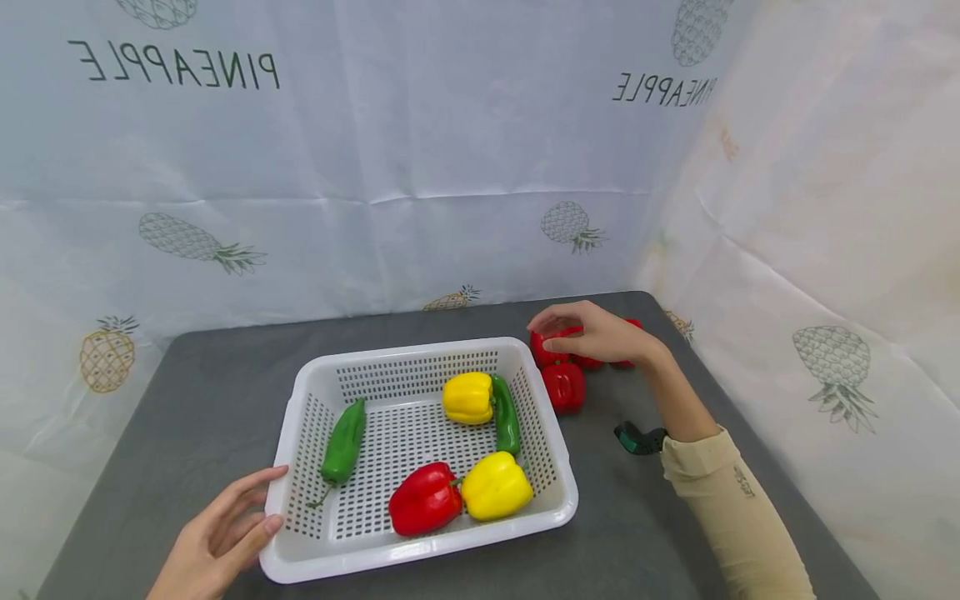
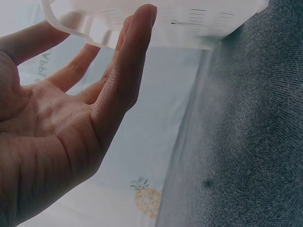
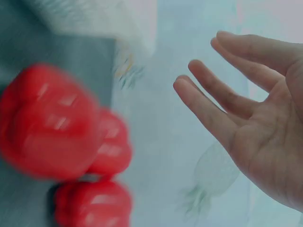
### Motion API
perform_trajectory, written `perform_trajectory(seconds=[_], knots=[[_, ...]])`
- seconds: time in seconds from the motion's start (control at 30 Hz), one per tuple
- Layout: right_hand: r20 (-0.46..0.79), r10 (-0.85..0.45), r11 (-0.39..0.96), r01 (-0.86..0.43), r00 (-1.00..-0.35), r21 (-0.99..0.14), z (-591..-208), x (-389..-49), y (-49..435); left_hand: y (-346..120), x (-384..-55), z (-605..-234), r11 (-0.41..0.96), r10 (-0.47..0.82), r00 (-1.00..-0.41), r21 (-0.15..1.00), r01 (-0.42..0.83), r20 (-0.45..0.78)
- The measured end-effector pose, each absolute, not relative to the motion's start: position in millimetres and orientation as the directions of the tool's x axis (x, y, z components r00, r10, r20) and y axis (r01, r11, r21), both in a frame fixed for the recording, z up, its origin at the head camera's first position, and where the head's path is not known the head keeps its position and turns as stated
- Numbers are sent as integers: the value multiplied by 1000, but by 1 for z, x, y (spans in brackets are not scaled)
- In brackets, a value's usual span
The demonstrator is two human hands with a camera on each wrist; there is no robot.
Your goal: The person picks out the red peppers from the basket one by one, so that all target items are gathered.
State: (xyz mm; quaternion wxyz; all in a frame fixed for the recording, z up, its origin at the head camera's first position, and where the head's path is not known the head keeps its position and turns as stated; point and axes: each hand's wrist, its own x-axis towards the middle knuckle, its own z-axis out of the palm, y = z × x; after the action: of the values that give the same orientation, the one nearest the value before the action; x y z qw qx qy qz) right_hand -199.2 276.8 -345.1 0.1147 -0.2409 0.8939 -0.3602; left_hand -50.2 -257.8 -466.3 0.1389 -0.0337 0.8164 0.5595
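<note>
A white plastic basket (image 1: 420, 546) with slotted walls stands on the dark table. Inside lie a red bell pepper (image 1: 426, 498), two yellow bell peppers (image 1: 497, 486) and two long green peppers (image 1: 344, 442). My left hand (image 1: 228, 533) touches the basket's left rim with extended fingers and thumb; in the left wrist view its fingertips (image 2: 144, 19) rest against the translucent wall. Beyond the basket's right side, my right hand (image 1: 592, 333) hovers over several red bell peppers (image 1: 564, 388), partly covering them. The right wrist view shows that hand (image 3: 265, 109) with spread fingers, apart from the peppers.
A white curtain (image 1: 420, 150) printed with pineapples hangs behind the table, and another stretch of it (image 1: 817, 233) runs along the right side. Beside my right wrist is a black and green strap-like item (image 1: 637, 438). The grey tabletop (image 1: 202, 408) extends left of the basket.
</note>
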Motion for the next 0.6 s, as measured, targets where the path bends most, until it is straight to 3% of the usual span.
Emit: perform_trajectory(seconds=[0.4, 0.6], knots=[[-118, -732, 509, -425, -671, -749, -310, -206, 192, -256, -50, -466, 362, 104, -962, 910, -201, -254], [-184, -832, 453, -449, -523, -770, -319, -215, 155, -257, -49, -466, 368, 100, -962, 908, -201, -254]])
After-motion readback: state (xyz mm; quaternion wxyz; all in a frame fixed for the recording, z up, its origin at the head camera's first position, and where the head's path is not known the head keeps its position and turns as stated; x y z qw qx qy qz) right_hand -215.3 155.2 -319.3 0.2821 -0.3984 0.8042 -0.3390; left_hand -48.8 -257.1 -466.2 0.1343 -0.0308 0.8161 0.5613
